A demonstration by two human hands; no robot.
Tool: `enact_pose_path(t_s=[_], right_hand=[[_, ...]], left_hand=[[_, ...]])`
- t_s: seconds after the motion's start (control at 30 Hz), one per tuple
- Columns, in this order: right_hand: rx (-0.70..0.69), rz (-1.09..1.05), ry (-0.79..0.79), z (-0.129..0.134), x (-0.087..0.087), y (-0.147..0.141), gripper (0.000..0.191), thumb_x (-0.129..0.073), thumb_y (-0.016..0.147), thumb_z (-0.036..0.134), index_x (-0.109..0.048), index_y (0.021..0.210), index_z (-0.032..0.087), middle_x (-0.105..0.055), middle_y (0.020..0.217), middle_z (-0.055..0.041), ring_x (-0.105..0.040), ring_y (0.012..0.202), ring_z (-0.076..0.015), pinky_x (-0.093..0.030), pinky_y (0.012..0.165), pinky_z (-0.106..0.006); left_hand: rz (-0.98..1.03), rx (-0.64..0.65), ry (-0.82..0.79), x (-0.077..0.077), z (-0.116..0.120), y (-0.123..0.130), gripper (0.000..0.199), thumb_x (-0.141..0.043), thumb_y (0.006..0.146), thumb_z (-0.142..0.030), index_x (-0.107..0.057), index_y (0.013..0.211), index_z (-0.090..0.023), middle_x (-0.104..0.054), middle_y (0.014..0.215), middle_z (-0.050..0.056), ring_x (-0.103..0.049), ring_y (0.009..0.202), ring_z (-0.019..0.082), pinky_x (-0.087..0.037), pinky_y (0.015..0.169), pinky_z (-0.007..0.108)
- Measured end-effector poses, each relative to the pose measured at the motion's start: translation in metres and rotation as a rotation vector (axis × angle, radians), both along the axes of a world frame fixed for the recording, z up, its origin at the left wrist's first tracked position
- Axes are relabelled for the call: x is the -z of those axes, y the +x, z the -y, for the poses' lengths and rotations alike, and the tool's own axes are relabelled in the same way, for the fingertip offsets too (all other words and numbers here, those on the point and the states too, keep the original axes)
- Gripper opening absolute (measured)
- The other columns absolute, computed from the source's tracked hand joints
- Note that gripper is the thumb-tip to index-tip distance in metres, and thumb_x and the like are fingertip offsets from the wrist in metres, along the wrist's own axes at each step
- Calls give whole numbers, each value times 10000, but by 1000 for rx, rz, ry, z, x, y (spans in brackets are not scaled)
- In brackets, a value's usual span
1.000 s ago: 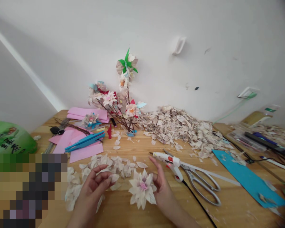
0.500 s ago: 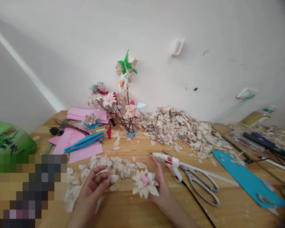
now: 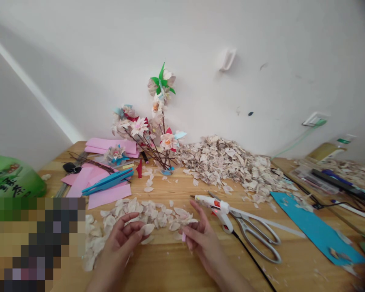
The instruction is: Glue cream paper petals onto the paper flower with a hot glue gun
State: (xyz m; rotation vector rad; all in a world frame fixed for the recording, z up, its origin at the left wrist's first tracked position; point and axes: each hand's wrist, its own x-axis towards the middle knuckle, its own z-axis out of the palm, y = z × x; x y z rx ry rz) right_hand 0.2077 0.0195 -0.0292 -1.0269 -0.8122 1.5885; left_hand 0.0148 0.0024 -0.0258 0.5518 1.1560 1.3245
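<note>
My left hand [image 3: 124,241] pinches a single pale petal [image 3: 148,229] between thumb and fingertips. My right hand [image 3: 204,239] is closed on the short pink stem [image 3: 184,236] of a handmade flower [image 3: 182,221]. The flower is tipped away, so its petals show from the side and its pink centre is hidden. Behind both hands spreads a heap of loose pale petals [image 3: 136,209]. A white hot glue gun [image 3: 215,205] lies just right of my right hand, partly over metal scissors [image 3: 258,233].
Twigs bearing finished flowers [image 3: 168,142] stand in a small clear cup [image 3: 167,171] near the wall. To their right rises a big pile of dry petals [image 3: 231,166]. Pink sheets [image 3: 109,196], blue tweezers [image 3: 108,181] and a blue sheet [image 3: 316,229] lie on the wooden table.
My right hand has turned the flower over from facing me to facing away, bringing its pink stem into sight. The left hand keeps the petal almost in place, slightly further right.
</note>
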Motion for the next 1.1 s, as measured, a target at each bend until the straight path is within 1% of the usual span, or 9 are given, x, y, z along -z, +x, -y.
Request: enact_pose_path(t_s=[0.1,0.2,0.33,0.43,0.53,0.67,0.73,0.87,1.1], right_hand=[[60,17,-21,-1,-3,-3,904,-779,573,296,-233,1282,170,-629,498,53,-423,330,-64,-277,353,-143],[85,56,3,0,-3,-5,925,-788,567,307,-226,1292,185,-607,486,77,-433,325,-68,-304,352,-151],[33,66,46,1,-1,-6,985,-789,580,327,-159,1326,196,-607,482,77,-478,352,-88,-374,383,-174],[2,44,58,1,0,-3,1021,-791,583,314,-118,1344,209,-613,501,72,-506,371,-102,-401,397,-192],[9,36,71,-1,2,-1,996,-795,581,303,-157,1342,226,-589,499,83,-496,375,-100,-393,390,-188],[13,5,53,-2,4,-1,1001,-808,546,298,-191,1330,224,-586,493,83,-503,403,-107,-393,400,-188],[3,0,34,-1,2,-1,934,-787,577,292,-220,1314,217,-605,511,69,-500,413,-99,-386,406,-180],[19,-8,25,2,-3,-2,807,-755,619,292,-282,1270,227,-583,509,86,-459,388,-77,-352,385,-161],[9,27,46,0,0,-4,860,-754,628,332,-219,1299,265,-602,578,75,-486,386,-89,-378,390,-190]], left_hand=[[8,26,5,0,2,0,503,-802,551,-268,-522,963,-202,-674,686,-25,-633,683,145,-493,682,259],[3,36,-2,1,4,0,483,-793,568,-249,-521,965,-203,-667,682,-30,-634,670,145,-492,690,268],[0,61,-11,4,5,0,457,-767,611,-247,-504,983,-211,-664,676,-39,-632,652,130,-467,649,233],[6,81,4,5,5,0,436,-745,643,-236,-497,1000,-214,-670,691,-38,-631,661,122,-459,664,231],[11,84,17,4,4,0,433,-747,638,-224,-500,993,-208,-672,689,-34,-633,669,127,-459,680,240],[-6,80,-12,2,4,1,430,-746,638,-237,-502,991,-207,-673,686,-31,-635,665,130,-450,655,230],[-12,69,-7,2,5,1,436,-747,637,-238,-503,998,-209,-671,692,-29,-633,667,132,-450,657,234],[8,55,10,4,5,1,431,-755,622,-231,-522,984,-207,-670,690,-27,-633,671,140,-458,692,259],[1,46,5,2,5,3,423,-769,597,-240,-550,957,-209,-678,674,-22,-632,647,139,-456,649,240]])
